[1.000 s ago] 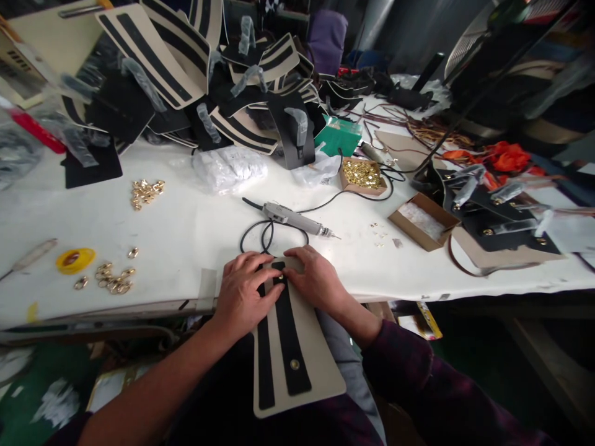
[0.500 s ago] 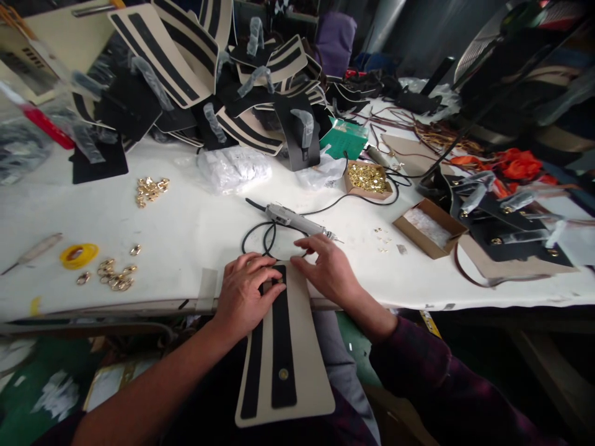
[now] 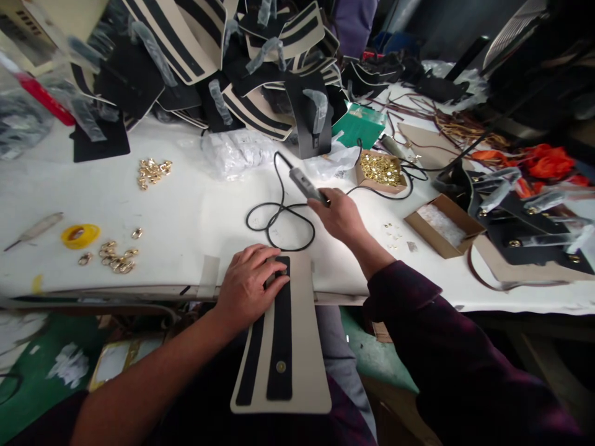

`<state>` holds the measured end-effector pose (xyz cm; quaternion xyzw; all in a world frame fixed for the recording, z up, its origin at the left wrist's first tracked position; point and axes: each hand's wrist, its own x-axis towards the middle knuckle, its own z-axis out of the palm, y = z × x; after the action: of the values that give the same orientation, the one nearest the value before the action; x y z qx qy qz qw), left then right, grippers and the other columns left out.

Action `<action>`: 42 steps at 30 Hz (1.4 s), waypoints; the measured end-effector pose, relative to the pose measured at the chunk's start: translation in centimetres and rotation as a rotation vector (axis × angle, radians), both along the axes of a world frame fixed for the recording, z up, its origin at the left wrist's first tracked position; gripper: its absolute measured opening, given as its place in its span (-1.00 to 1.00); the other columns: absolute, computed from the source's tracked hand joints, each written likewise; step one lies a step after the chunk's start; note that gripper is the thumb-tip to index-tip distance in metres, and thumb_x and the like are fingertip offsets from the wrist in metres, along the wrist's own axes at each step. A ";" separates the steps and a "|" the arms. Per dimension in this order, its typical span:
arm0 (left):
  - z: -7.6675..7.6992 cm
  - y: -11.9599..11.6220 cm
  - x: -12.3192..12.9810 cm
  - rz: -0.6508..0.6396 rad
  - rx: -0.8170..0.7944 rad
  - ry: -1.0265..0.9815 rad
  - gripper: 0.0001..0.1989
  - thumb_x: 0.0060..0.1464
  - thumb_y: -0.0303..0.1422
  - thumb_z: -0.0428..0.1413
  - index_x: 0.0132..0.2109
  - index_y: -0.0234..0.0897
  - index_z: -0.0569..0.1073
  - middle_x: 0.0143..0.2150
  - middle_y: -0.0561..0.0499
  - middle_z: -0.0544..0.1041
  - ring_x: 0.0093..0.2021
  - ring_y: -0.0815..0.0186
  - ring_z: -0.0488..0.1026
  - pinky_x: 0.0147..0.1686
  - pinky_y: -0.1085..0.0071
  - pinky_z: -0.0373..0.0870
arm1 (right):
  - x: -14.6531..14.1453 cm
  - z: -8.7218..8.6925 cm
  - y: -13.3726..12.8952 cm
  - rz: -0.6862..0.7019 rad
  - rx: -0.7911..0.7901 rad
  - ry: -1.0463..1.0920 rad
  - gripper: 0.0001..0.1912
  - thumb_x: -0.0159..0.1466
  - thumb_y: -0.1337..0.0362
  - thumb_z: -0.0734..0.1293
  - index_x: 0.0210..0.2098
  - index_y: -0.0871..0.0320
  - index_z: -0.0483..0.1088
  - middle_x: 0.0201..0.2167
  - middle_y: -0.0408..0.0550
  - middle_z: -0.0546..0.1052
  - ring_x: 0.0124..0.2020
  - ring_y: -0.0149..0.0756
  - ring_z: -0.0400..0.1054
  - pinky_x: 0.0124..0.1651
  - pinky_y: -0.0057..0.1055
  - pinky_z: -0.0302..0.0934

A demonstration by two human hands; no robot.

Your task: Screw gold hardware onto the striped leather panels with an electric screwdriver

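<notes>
A beige panel with black strips [image 3: 304, 347] lies partly on my lap, its upper end on the table edge. My left hand [image 3: 248, 282] is closed over its upper left part, with thumb and index finger around a small metal piece near the top of the middle strip. That piece is mostly hidden. A round brass-coloured fastener [image 3: 281, 367] sits low on the same strip. Above the table, my right hand [image 3: 338, 214] is wrapped around a grey corded electric screwdriver [image 3: 304, 184]. Its tip is hidden behind the hand. The black cord [image 3: 279, 205] loops on the table.
Striped panels [image 3: 181, 37] with wrapped handles are piled at the back. Gold clasps [image 3: 118, 260] and a yellow tape roll [image 3: 80, 236] lie left. A box of gold fasteners [image 3: 381, 170], an open carton [image 3: 444, 226] and black panels [image 3: 534, 229] stand right.
My right hand has moved up and right from the panel's top and has taken hold of the electric screwdriver, lifting it off the table. My left hand remains on the panel.
</notes>
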<state>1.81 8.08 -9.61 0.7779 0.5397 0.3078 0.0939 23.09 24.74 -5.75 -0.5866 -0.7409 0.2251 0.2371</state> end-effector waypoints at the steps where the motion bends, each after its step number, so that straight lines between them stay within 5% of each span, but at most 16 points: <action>1: 0.0 0.0 0.0 -0.004 -0.001 0.000 -0.90 0.29 -0.28 0.25 -0.09 -0.13 0.63 0.13 -0.06 0.64 0.20 0.07 0.48 0.17 0.07 0.39 | 0.3 0.5 0.3 -0.037 -0.047 0.179 -0.69 0.40 0.02 0.34 -0.20 0.16 0.52 -0.29 0.00 0.54 -0.29 -0.20 0.45 -0.19 -0.31 0.31; 5: 0.0 0.1 -0.2 -0.001 -0.004 -0.001 -0.90 0.29 -0.28 0.25 -0.09 -0.14 0.62 0.12 -0.06 0.64 0.16 0.08 0.50 0.14 0.07 0.37 | 0.0 2.9 -0.1 -0.085 -0.167 0.892 -0.54 0.35 -0.19 0.32 -0.21 0.11 0.42 -0.34 -0.09 0.52 -0.35 -0.28 0.46 -0.30 -0.36 0.38; 10: 0.2 0.2 -0.1 0.006 -0.046 -0.004 -0.89 0.23 -0.28 0.31 -0.10 -0.12 0.60 0.08 -0.03 0.66 0.15 0.08 0.50 0.11 0.06 0.35 | -3.2 3.9 -5.1 -0.103 -0.205 1.141 -0.52 0.26 -0.23 0.40 -0.25 0.07 0.36 -0.42 -0.18 0.46 -0.44 -0.35 0.42 -0.41 -0.43 0.38; 17: 0.5 0.3 -0.1 0.019 -0.079 0.008 -0.87 0.20 -0.29 0.32 -0.10 -0.10 0.61 0.08 -0.02 0.66 0.17 0.05 0.49 0.09 0.05 0.37 | -6.7 1.6 -10.2 -0.075 -0.118 1.136 -0.52 0.17 -0.11 0.54 -0.43 0.07 0.29 -0.60 -0.27 0.34 -0.60 -0.41 0.28 -0.52 -0.44 0.25; 33: 0.3 0.2 -0.1 0.033 -0.079 0.012 -0.90 0.26 -0.31 0.24 -0.09 -0.12 0.61 0.09 -0.03 0.65 0.15 0.06 0.49 0.08 0.07 0.36 | -6.9 1.5 -11.8 0.086 0.053 0.961 -0.51 0.26 0.00 0.48 -0.59 0.08 0.22 -0.59 -0.19 0.34 -0.56 -0.39 0.23 -0.47 -0.39 0.22; 42: 0.1 0.2 -0.1 0.031 -0.068 0.018 -0.87 0.29 -0.32 0.21 -0.05 -0.12 0.61 0.05 -0.05 0.64 0.16 0.05 0.49 0.07 0.07 0.35 | -6.5 0.4 -11.3 0.184 0.003 0.997 -0.64 0.23 0.01 0.47 -0.47 0.07 0.31 -0.56 -0.20 0.36 -0.56 -0.38 0.24 -0.49 -0.38 0.23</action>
<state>1.71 8.31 -9.51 0.7685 0.5628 0.2836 0.1108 16.57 13.40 -5.31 -0.3397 -0.5865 0.4968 0.5421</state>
